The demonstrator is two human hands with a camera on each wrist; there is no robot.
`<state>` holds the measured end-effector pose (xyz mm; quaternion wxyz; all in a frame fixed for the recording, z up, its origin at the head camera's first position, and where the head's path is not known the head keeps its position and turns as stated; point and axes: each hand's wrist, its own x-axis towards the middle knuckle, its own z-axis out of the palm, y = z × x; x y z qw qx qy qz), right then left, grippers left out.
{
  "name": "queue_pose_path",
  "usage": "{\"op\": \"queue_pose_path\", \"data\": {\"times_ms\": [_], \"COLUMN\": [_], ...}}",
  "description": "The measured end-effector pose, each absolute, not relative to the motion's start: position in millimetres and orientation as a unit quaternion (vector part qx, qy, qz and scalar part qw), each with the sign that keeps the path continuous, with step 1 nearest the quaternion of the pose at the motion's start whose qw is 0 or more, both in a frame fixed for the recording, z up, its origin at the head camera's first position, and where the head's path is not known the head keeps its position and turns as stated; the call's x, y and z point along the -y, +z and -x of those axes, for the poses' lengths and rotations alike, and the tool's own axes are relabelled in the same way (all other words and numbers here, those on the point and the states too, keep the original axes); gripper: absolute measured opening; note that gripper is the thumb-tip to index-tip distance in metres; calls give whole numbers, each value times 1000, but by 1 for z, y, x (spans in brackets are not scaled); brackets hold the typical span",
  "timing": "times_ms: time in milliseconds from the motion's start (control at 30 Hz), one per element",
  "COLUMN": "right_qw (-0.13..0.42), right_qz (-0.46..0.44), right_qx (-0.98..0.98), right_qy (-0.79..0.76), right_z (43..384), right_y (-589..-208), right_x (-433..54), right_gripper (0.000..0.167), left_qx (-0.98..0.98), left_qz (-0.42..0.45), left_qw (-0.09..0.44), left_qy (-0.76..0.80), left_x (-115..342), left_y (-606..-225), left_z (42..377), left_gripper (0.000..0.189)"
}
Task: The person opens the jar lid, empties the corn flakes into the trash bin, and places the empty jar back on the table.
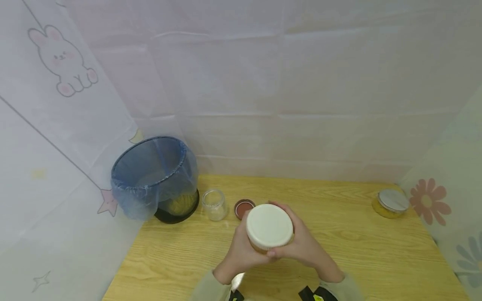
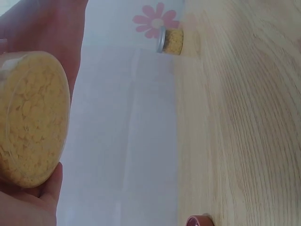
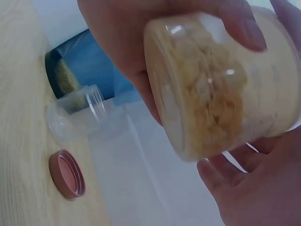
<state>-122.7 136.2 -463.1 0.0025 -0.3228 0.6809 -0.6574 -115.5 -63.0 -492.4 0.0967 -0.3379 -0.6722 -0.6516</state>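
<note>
Both hands hold a clear jar point(image 3: 211, 89) of yellow flakes or grains above the wooden table. A white lid point(image 1: 269, 225) covers its top, facing up in the head view. My left hand point(image 1: 242, 246) wraps the jar's left side, and my right hand point(image 1: 306, 246) curls round the right side, with the thumb at the front just under the lid. The left wrist view shows the jar's round bottom point(image 2: 35, 117) with the yellow pieces pressed against it. Just beyond the hands, a reddish-brown lid point(image 1: 244, 207) lies on the table with its hollow side showing.
An uncovered clear jar point(image 1: 214, 205) stands left of the reddish-brown lid. Farther left is a dark mesh bin point(image 1: 177, 211) lined with a blue bag point(image 1: 150, 167). A silver-lidded jar point(image 1: 391, 203) of yellow contents stands at the far right. Printed cloth hangs behind the table point(image 1: 357, 251).
</note>
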Motion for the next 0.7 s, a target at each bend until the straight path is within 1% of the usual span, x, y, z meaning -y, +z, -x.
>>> {"op": "queue_pose_path", "data": {"times_ms": [133, 267, 433, 633, 700], "right_qw": [-15, -23, -39, -66, -79], "right_qz": [352, 365, 360, 341, 328], "right_qx": [-661, -651, -654, -663, -672], "right_qy": [-662, -665, -664, -663, -659], "right_z": [131, 138, 141, 142, 142], "right_y": [-467, -472, -473, -470, -471], "right_x": [-146, -156, -166, -174, -175], "right_gripper": [113, 108, 103, 90, 83], "left_qx": [671, 667, 664, 667, 669], "left_qz": [336, 338, 335, 321, 320], "left_qw": [99, 100, 99, 96, 96], "left_qy": [-654, -656, -661, -665, -664], "left_x": [65, 67, 68, 68, 68], "left_y": [-492, -492, -491, -490, -490], "left_z": [117, 118, 117, 114, 113], "left_gripper": [97, 100, 101, 102, 102]}}
